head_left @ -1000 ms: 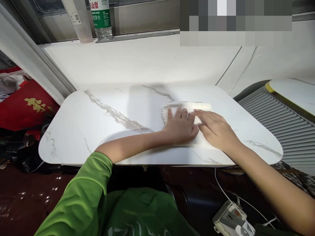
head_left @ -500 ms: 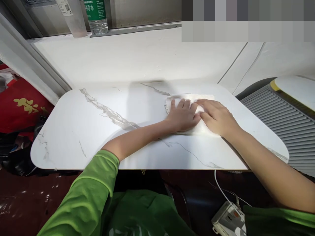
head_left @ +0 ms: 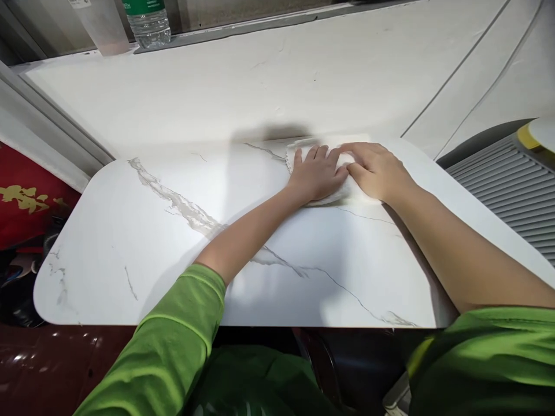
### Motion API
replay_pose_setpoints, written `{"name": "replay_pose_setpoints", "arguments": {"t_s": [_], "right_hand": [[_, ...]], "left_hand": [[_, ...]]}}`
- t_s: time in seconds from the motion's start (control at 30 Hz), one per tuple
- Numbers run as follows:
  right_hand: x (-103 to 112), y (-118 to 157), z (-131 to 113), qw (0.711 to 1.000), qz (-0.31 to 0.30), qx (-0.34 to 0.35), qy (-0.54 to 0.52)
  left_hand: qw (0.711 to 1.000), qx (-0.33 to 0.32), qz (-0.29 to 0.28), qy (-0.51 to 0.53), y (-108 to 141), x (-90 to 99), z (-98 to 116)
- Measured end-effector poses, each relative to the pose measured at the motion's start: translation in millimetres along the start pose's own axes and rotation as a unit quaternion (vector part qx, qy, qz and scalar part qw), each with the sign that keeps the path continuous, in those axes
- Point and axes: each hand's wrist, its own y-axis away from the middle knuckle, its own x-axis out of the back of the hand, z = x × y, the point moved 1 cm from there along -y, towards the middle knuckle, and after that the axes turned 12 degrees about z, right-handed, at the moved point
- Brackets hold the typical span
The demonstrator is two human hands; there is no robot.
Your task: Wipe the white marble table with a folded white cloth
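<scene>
A white cloth (head_left: pixel 347 190), wrinkled along its left edge, lies on the white marble-patterned tabletop (head_left: pixel 173 277) near its back edge. My left hand (head_left: pixel 317 173) rests flat on the cloth with its fingers spread. Close beside it, my right hand (head_left: pixel 378 172) grips the cloth's right part, fingers bent and thumb pointing left. Part of the cloth is hidden under both hands.
A plain wall rises behind the table. On the ledge above stand a clear water bottle (head_left: pixel 150 26) with a green label and a translucent cup (head_left: pixel 104 29). At right is a grey ribbed unit (head_left: pixel 503 173); a red bag (head_left: pixel 30 190) sits at left.
Both hands have pushed the cloth away from me, toward the table's back edge. The cloth is more bunched at its left side. My view has shifted downward.
</scene>
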Motion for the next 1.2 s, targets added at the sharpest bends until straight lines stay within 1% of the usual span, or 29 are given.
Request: {"name": "replay_pose_setpoints", "arguments": {"t_s": [0.1, 0.2, 0.33, 0.43, 0.53, 0.67, 0.8, 0.93, 1.07, 1.2], "right_hand": [[-5.4, -10.7, 5.6, 1.000, 0.008, 0.008, -0.004], [-8.8, -19.1, 8.2, 1.000, 0.007, 0.007, -0.001], [-10.6, -27.7, 7.8, 1.000, -0.008, -0.005, 0.020], [-13.6, -34.7, 9.5, 1.000, -0.013, 0.000, 0.025], [-18.4, -42.3, 13.9, 1.000, -0.010, 0.006, 0.027], [-22.8, -49.3, 18.4, 1.000, -0.005, 0.003, 0.030], [-23.3, -49.9, 18.8, 1.000, 0.000, -0.003, 0.023], [-21.1, -47.4, 14.2, 1.000, 0.000, -0.016, 0.020], [-16.6, -42.4, 3.9, 0.999, -0.021, -0.028, 0.042], [-10.8, -30.1, -10.9, 0.997, -0.035, -0.012, 0.062]], "left_hand": [[1.000, 0.004, 0.013, 0.006, -12.3, -5.2, -5.4], [1.000, 0.005, 0.014, 0.001, -21.5, -6.2, -8.3], [1.000, 0.005, 0.009, -0.003, -28.5, -2.8, -10.8], [1.000, -0.007, 0.017, 0.004, -34.2, -2.0, -15.3], [1.000, -0.016, 0.024, 0.012, -42.9, -5.0, -21.7], [0.999, -0.006, 0.030, 0.020, -51.7, -8.9, -26.9], [1.000, -0.012, 0.025, 0.015, -50.6, -6.9, -25.7], [1.000, -0.011, 0.020, -0.004, -48.2, -5.6, -23.3], [0.999, -0.011, 0.030, -0.007, -44.4, -7.4, -23.1], [0.999, -0.008, 0.042, 0.006, -29.9, -6.2, -24.6]]}}
